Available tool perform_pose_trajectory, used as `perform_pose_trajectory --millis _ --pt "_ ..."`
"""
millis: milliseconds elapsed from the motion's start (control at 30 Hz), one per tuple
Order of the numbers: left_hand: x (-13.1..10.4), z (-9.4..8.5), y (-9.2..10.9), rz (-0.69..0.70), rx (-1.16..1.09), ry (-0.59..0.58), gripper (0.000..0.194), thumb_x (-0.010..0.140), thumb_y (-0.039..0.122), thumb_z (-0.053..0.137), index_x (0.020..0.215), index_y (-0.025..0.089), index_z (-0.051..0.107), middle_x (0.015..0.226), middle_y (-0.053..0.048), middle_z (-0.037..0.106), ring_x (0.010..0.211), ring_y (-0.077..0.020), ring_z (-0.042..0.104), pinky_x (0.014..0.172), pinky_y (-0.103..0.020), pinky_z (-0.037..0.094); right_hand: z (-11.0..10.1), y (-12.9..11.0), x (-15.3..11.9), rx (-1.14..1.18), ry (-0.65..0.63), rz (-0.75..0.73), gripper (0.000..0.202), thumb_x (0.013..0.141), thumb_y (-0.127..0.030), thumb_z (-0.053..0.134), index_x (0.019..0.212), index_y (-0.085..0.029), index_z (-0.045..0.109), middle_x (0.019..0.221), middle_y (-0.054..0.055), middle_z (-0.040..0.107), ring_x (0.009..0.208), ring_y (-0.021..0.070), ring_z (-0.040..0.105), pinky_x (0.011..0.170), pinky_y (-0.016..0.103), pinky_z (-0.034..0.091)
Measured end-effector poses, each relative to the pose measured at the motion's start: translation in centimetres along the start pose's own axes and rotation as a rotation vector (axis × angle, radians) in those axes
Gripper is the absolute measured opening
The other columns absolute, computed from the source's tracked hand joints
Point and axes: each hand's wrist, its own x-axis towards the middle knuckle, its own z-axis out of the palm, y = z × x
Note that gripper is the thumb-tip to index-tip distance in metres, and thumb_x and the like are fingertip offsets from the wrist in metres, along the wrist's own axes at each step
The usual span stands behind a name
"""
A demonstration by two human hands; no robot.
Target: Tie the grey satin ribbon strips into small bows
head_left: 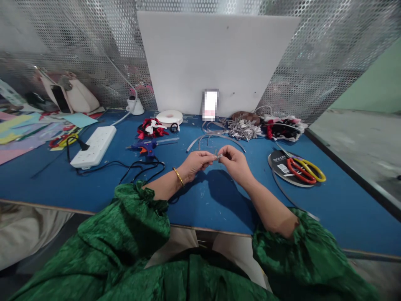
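Observation:
My left hand (pixel 198 164), with a gold bangle at its wrist, pinches one side of a small grey ribbon piece (pixel 220 155) above the middle of the table. On the other side, the thumb and fingers of my right hand (pixel 237 164) are closed on the same piece. My fingertips nearly meet and cover most of it, so its exact shape is hidden. Just behind my hands lie loose grey ribbon strips (pixel 216 134). A heap of grey ribbon pieces (pixel 244 129) sits beyond my right hand.
Left on the blue table (pixel 194 209) are a blue glue gun (pixel 144 146), its black cable, a white power strip (pixel 94 146) and red bows (pixel 151 128). Scissors (pixel 305 170) rest on a black ribbon spool (pixel 277 161) at right. A phone (pixel 210 104) leans against a white board (pixel 216 58).

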Motion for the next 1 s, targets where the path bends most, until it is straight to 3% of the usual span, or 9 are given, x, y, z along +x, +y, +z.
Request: perform_pose_trajectory --millis 267,400,500,567,733,833,1000 --pt "0.2 -0.4 0.3 0.199 0.246 0.096 0.017 0.064 0.03 0.072 0.065 0.014 0.067 0.054 0.002 0.054 0.051 -0.0064 0.039 0.051 -0.022 0.025 -0.6 -0.1 -0.1 -0.36 -0.148 -0.177 0.012 0.074 -0.011 0.049 0.076 -0.022 0.054 0.077 0.002 0.061 0.069 0.0162 0.051 0.064 0.027 0.035" --pt "0.1 -0.3 0.3 0.195 0.217 0.141 0.013 0.064 0.027 0.07 0.062 0.014 0.066 0.053 0.002 0.053 0.051 -0.0064 0.039 0.052 -0.022 0.027 -0.6 -0.2 -0.2 -0.333 -0.232 -0.17 0.015 0.072 -0.009 0.049 0.075 -0.022 0.056 0.073 0.0 0.062 0.066 0.0154 0.052 0.064 0.027 0.035" --pt "0.2 -0.3 0.2 0.209 0.218 0.155 0.013 0.064 0.026 0.069 0.06 0.014 0.064 0.052 0.003 0.052 0.051 -0.0066 0.039 0.053 -0.022 0.029 -0.5 -0.2 -0.2 -0.241 -0.247 -0.093 0.005 0.076 -0.017 0.054 0.074 -0.022 0.056 0.068 -0.001 0.06 0.063 0.0147 0.05 0.061 0.026 0.034" --pt "0.4 -0.5 0.1 0.218 0.257 0.136 0.013 0.064 0.025 0.068 0.059 0.014 0.064 0.054 0.002 0.053 0.054 -0.0074 0.041 0.055 -0.022 0.031 -0.7 -0.2 -0.1 -0.258 -0.241 -0.089 0.009 0.079 -0.024 0.056 0.071 -0.022 0.054 0.065 -0.001 0.057 0.061 0.0144 0.048 0.059 0.026 0.033" --pt "0.7 -0.8 -0.1 0.278 0.413 0.033 0.011 0.064 0.024 0.066 0.059 0.014 0.065 0.057 0.002 0.056 0.059 -0.0086 0.044 0.059 -0.022 0.032 -1.4 -0.5 0.1 -0.648 -0.315 -0.398 0.01 0.083 -0.019 0.054 0.074 -0.021 0.059 0.069 0.002 0.06 0.064 0.0153 0.05 0.072 0.03 0.032" --pt "0.5 -0.4 -0.1 0.255 0.336 0.057 0.01 0.061 0.021 0.066 0.056 0.014 0.062 0.056 0.003 0.054 0.058 -0.0078 0.042 0.059 -0.022 0.031 -1.5 -0.8 0.1 -0.783 -0.336 -0.495 0.015 0.085 -0.014 0.05 0.081 -0.019 0.063 0.072 0.004 0.063 0.065 0.0157 0.053 0.077 0.031 0.032" --pt "0.2 0.2 -0.1 0.105 0.14 0.064 0.015 0.06 0.025 0.067 0.055 0.015 0.057 0.049 0.006 0.044 0.049 -0.0058 0.031 0.05 -0.023 0.022 -1.4 -0.8 0.1 -0.852 -0.283 -0.527 0.016 0.089 -0.018 0.049 0.077 -0.018 0.059 0.07 0.003 0.063 0.063 0.0147 0.052 0.078 0.03 0.033"
